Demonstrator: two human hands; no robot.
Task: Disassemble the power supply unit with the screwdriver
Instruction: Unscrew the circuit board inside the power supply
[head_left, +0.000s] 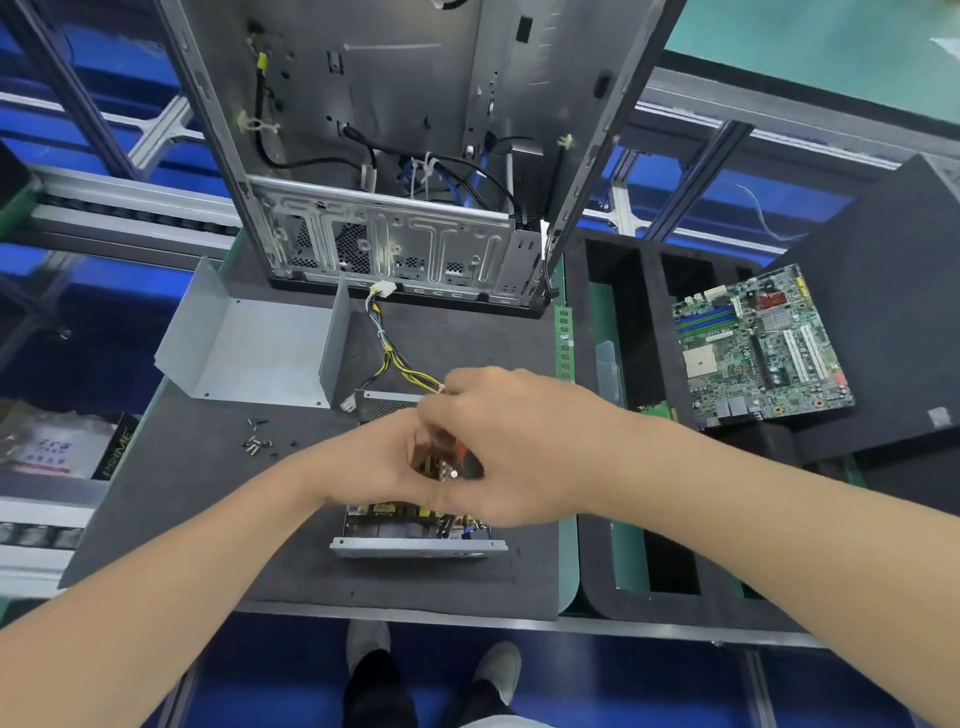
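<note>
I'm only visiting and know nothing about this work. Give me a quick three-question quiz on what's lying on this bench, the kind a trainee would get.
1. True or false: the grey metal cover is fitted on the power supply unit.
2. Where does the motherboard lie? A) on the power supply unit; B) on the black foam at the right; C) on the cover.
3. Fill in: the loose screws lie on the ___ part of the mat (left or right).
Key: 1 false, it lies apart on the mat; 2 B; 3 left.
</note>
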